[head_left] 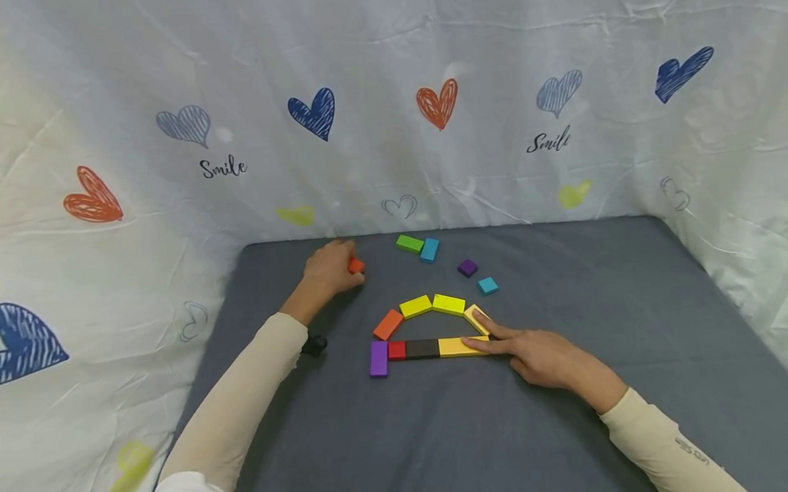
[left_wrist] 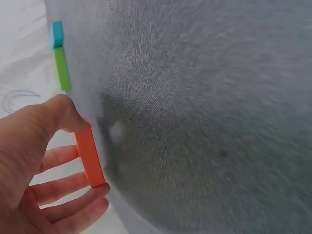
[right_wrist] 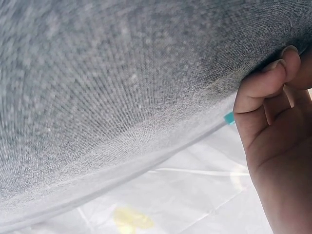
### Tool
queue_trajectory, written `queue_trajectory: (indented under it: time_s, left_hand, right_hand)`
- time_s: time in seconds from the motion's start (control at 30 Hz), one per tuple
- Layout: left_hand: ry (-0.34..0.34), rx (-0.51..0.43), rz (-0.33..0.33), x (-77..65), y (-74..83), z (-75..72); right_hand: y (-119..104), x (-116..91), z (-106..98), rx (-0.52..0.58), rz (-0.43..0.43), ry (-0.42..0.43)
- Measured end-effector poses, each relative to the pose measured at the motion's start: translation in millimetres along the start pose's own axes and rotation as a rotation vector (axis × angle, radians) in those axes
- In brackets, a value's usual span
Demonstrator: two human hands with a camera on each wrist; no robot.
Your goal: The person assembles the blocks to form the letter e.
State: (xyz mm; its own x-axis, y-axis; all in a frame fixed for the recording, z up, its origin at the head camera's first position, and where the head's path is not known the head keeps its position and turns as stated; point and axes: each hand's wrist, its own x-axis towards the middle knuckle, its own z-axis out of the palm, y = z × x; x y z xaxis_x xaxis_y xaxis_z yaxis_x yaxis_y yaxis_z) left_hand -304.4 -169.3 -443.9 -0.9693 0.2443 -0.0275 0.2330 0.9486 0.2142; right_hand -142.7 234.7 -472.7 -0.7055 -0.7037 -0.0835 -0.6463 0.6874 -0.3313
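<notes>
My left hand (head_left: 331, 269), at the table's far left, pinches an orange block (left_wrist: 90, 156) between thumb and fingers. Several blocks form a half-ring in mid-table: an orange block (head_left: 389, 325), two bright yellow blocks (head_left: 416, 307) and a pale yellow block (head_left: 474, 318). Beneath the arch runs a straight row with a red block (head_left: 396, 350), a black block (head_left: 422, 349) and a yellow block (head_left: 458, 347). A purple block (head_left: 378, 360) stands crosswise at its left end. My right hand (head_left: 547, 357) extends two fingers onto the pale yellow block and the row's yellow block; its other fingers are bent under.
Behind the arch lie a green block (head_left: 410, 243) against a blue block (head_left: 430, 250), a dark purple block (head_left: 467, 268) and a light blue block (head_left: 488, 286). A white curtain with printed hearts (head_left: 437, 105) borders the grey table (head_left: 600, 281) at the back and sides.
</notes>
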Motion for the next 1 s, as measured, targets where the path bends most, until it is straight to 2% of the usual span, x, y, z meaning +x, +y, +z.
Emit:
queue_trajectory:
  time_s: [0.23,0.6,0.83,1.0]
  left_hand:
    - [0.032,-0.004,0.085,-43.3,6.4,-12.0]
    - [0.104,-0.029,0.263,-126.2,35.5,-20.0]
    - [0.145,-0.039,0.313,-176.2,52.9,-18.6]
    - [0.173,-0.060,0.319,-205.8,59.7,-9.8]
  right_hand:
    - [-1,0,2,0.001,-0.014,0.009]
    - [2,-1,1,0.002,-0.009,0.003]
    - [3,0,-1,0.004,-0.020,0.004]
    - [3,0,-1,0.010,-0.019,0.000]
